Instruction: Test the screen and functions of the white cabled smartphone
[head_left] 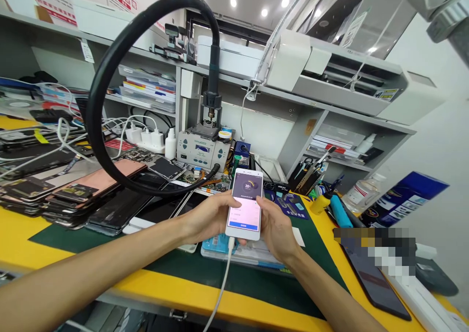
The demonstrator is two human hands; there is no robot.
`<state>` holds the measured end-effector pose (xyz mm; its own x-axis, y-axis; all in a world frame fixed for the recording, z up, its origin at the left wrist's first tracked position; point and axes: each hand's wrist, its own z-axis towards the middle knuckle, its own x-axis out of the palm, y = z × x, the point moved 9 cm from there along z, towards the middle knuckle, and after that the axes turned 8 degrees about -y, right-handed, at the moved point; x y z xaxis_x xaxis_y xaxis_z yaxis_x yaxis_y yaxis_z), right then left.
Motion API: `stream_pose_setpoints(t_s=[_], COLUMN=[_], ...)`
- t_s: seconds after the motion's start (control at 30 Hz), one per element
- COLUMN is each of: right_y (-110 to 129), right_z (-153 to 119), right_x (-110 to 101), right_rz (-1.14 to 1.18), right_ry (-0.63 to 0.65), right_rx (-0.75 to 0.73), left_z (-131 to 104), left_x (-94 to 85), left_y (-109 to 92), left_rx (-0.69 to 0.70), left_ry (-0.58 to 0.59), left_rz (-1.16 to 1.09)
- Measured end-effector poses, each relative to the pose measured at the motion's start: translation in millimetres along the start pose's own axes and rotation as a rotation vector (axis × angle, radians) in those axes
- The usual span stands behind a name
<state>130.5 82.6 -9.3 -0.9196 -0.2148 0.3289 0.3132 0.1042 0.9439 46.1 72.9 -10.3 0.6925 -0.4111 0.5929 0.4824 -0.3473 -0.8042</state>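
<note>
A white smartphone (pixel 244 219) is held upright between my two hands, above the front part of the bench. Its lit screen shows a dark upper area with a number and a ring, a pale list and a blue bar at the bottom. My left hand (pixel 208 217) grips the phone's left side, its thumb over the screen. On the right side, my right hand (pixel 276 224) holds the phone with its thumb at the screen's edge. A white cable (pixel 224 278) is plugged into the phone's lower end and hangs down past the bench's front edge.
Stacked phones and phone parts (pixel 91 180) cover the left. Behind stands a grey soldering or hot-air station (pixel 201 149) with a thick black hose (pixel 95 92) looping forward. Bottles (pixel 362 192), a blue box (pixel 403 200) and a dark tablet-like device (pixel 377 278) lie right.
</note>
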Motion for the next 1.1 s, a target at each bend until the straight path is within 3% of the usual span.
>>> stream_pose_setpoints(t_s=[0.4,0.67,1.1], right_y=[-1.6,-0.2,1.1], right_z=[0.9,0.9,1.0], right_x=[-3.5,-6.2,-6.3], right_rz=[-0.056,-0.212,-0.184], right_ry=[-0.029,-0.061,-0.047], right_rx=[0.003,-0.015,-0.032], left_z=[-2.3,-3.1,-3.4], left_x=[7.8,8.2,8.9], left_y=[-2.2,-3.4,-2.6], left_rx=[-0.024,-0.017,-0.023], left_ry=[0.080,0.071,0.071], left_rz=[-0.031,-0.027,-0.027])
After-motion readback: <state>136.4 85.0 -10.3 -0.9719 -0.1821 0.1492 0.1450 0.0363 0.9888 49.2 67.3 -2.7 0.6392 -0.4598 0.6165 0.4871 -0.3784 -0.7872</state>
